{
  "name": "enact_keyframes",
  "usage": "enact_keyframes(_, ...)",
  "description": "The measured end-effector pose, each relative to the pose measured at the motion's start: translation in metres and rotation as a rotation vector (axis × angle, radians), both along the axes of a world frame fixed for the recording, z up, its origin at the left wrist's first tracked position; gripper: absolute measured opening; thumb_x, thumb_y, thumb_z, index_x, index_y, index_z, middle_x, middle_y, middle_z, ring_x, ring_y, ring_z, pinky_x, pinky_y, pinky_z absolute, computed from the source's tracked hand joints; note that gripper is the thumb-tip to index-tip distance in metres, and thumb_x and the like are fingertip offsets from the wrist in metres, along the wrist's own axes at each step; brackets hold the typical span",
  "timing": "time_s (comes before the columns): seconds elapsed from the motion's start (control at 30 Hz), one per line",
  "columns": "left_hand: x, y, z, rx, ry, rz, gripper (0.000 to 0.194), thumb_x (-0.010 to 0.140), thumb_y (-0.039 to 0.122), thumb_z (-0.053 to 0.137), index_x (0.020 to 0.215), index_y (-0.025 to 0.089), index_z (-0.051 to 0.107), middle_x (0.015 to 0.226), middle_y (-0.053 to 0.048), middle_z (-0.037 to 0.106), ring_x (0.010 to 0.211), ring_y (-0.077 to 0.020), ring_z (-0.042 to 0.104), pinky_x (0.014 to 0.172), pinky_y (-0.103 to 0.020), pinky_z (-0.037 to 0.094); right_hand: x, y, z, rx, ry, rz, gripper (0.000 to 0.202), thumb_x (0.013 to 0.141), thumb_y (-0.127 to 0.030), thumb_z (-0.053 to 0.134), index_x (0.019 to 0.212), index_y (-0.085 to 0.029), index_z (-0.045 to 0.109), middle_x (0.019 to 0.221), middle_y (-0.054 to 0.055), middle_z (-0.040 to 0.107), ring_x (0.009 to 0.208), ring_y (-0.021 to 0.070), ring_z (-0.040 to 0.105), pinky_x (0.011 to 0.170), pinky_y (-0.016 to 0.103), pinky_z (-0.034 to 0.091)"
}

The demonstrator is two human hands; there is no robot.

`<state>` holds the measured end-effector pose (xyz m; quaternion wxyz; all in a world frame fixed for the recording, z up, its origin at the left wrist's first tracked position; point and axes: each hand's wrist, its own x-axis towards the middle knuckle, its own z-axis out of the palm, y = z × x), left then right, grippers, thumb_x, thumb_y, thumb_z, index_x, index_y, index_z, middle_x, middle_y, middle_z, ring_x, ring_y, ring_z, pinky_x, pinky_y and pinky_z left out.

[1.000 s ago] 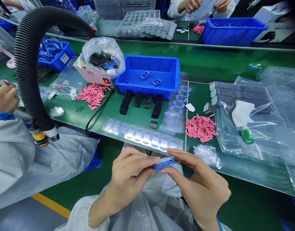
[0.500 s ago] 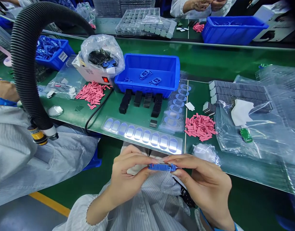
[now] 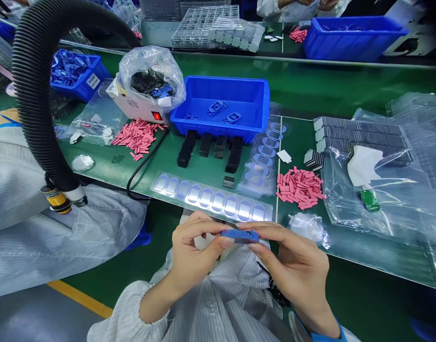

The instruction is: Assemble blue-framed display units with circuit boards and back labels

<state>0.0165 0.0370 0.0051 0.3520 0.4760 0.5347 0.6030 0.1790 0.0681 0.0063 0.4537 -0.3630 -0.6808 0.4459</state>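
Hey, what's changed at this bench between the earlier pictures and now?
The left hand and right hand have tilted the blue part; neither let go. A green board farther back moved right, out of sight. The central blue bin and pink strips stayed put.

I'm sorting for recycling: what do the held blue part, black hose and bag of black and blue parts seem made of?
Blue part: probably plastic, smooth, from its even colour and moulded shape.
Hose: black ribs with a slight sheen suggest plastic or rubber; unclear which.
Bag: likely glossy plastic film, being thin, transparent and creased.
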Motion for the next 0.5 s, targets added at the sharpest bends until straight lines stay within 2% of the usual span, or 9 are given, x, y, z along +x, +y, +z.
enact_keyframes(0.1,0.001,0.001,-0.001,0.049,0.032,0.015,0.011,0.073,0.026,0.074,0.083,0.027,0.077,0.064,-0.001,0.075,0.059,-0.0133,0.055,0.054,-0.024,0.047,-0.001,0.0,-0.001,0.004,0.011,-0.015,0.025,0.082,-0.006,0.061,0.096,-0.026,0.067,0.09,0.0,0.073,0.086,0.0173,0.069,0.076,0.03,0.057)
enact_keyframes(0.27,0.002,0.002,-0.004,0.111,0.077,0.061,0.02,0.073,0.021,0.074,0.091,0.03,0.076,0.074,0.0,0.078,0.062,-0.0137,0.058,0.057,-0.026,0.049,-0.009,0.002,-0.008,0.068,-0.046,-0.046,0.028,0.083,-0.007,0.06,0.105,-0.025,0.063,0.106,0.003,0.07,0.099,0.0191,0.066,0.086,0.034,0.055)
enact_keyframes(0.37,0.008,0.002,-0.006,0.132,0.064,0.076,0.022,0.074,0.022,0.074,0.094,0.031,0.075,0.079,-0.001,0.079,0.064,-0.0148,0.06,0.058,-0.028,0.05,-0.016,0.002,-0.012,0.203,-0.106,-0.143,0.04,0.074,-0.009,0.071,0.111,-0.022,0.059,0.113,0.008,0.066,0.106,0.0244,0.063,0.09,0.041,0.053)
enact_keyframes(0.5,0.015,0.0,-0.004,0.144,0.035,0.073,0.022,0.075,0.026,0.072,0.096,0.033,0.074,0.08,0.0,0.079,0.063,-0.0156,0.06,0.056,-0.03,0.048,-0.022,-0.002,-0.014,0.248,-0.016,-0.269,0.043,0.07,-0.006,0.074,0.106,-0.022,0.06,0.103,0.006,0.068,0.099,0.025,0.065,0.084,0.042,0.055)
